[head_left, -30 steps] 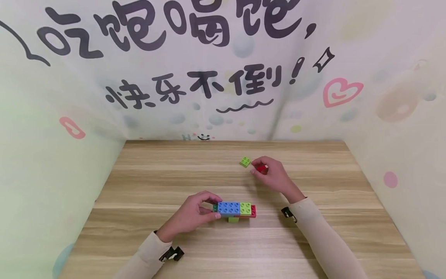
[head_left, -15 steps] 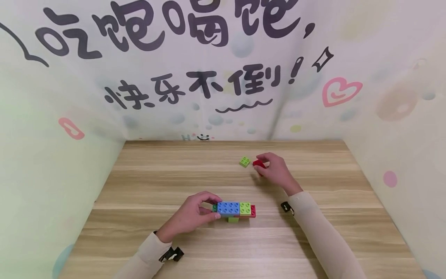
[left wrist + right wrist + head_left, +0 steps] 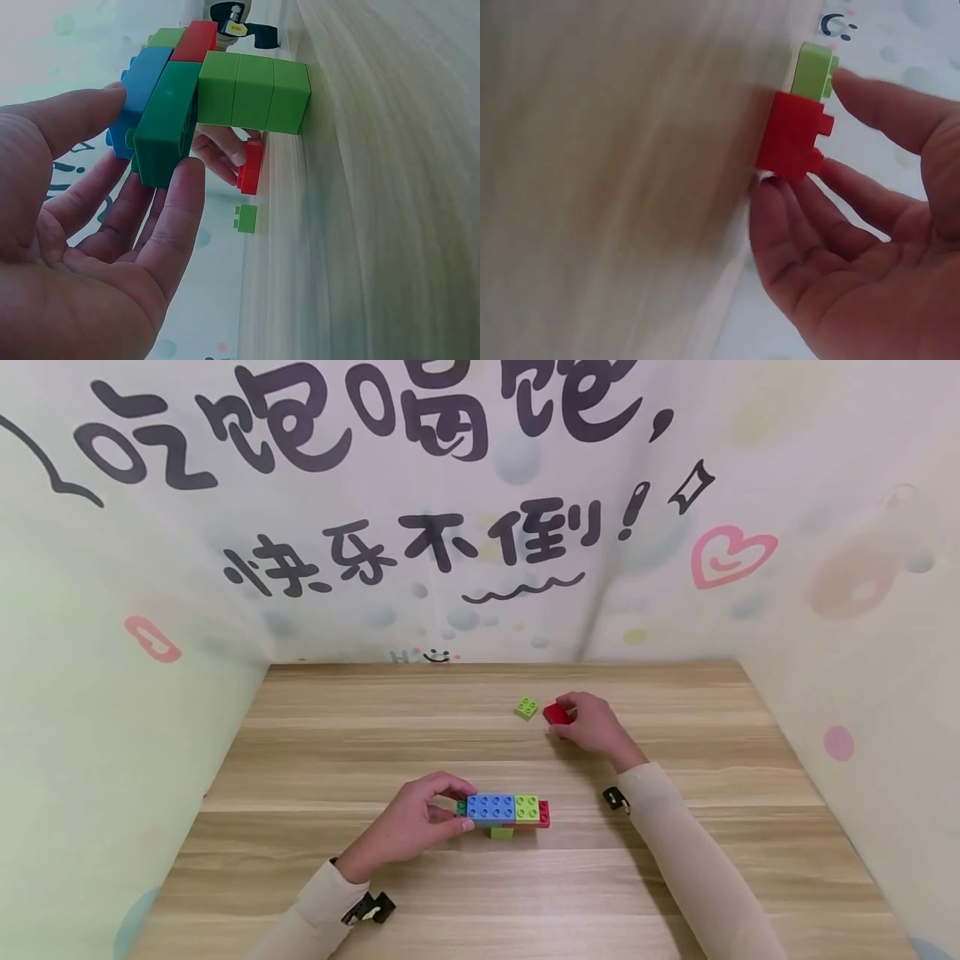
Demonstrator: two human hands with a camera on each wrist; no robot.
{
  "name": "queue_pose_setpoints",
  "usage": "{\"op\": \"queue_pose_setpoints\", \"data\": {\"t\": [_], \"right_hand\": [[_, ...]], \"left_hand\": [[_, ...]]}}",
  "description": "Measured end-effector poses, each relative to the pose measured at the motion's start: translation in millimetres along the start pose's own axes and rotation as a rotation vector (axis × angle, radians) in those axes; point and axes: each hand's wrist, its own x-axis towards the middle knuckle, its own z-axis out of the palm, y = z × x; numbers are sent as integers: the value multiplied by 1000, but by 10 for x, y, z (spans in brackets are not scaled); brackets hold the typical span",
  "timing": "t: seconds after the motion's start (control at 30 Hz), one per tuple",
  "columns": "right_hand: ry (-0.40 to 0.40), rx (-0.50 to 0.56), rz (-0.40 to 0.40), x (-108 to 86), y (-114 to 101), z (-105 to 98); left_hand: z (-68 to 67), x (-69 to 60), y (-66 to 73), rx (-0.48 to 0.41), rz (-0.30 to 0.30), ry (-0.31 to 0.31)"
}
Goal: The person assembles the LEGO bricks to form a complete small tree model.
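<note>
My left hand [image 3: 412, 818] holds the left end of a toy building-brick assembly [image 3: 491, 807]. Its thumb lies by the blue brick [image 3: 141, 86], with fingertips against the dark green brick [image 3: 166, 127]. Light green bricks [image 3: 255, 94] form a post beneath; whether it touches the table is unclear. Farther back, my right hand [image 3: 596, 724] straddles a red brick [image 3: 557, 715] on the table. In the right wrist view, curled fingertips meet one side of the red brick, while the thumb [image 3: 889, 109] stands apart from it. Beside it lies a light green brick [image 3: 527, 708].
The wooden table [image 3: 337, 743] meets printed walls [image 3: 450, 635] at its back and sides. Beige sleeves [image 3: 686, 835] cover both forearms, each with a black device [image 3: 367, 907] at the wrist.
My right hand has shifted slightly right and its fingers have parted. The red brick, earlier mostly within the fingers, now shows farther left, closer to the light green brick. The left hand stays put.
</note>
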Motion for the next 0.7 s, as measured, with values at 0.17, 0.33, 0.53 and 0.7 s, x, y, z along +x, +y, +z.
{"op": "queue_pose_setpoints", "data": {"t": [0.17,0.33,0.53,0.7], "right_hand": [[-32,-37,8,13,5,-19],[-25,-51,-12,7,5,-35],[-21,-59,-14,-7,-9,-38],[-15,-41,-26,-38,-10,-32]], "left_hand": [[-4,-3,-1,4,7,-2],[-8,-4,-3,1,5,-1],[-11,-2,-6,-7,9,-2],[-6,2,-25,-13,11,-6]]}}
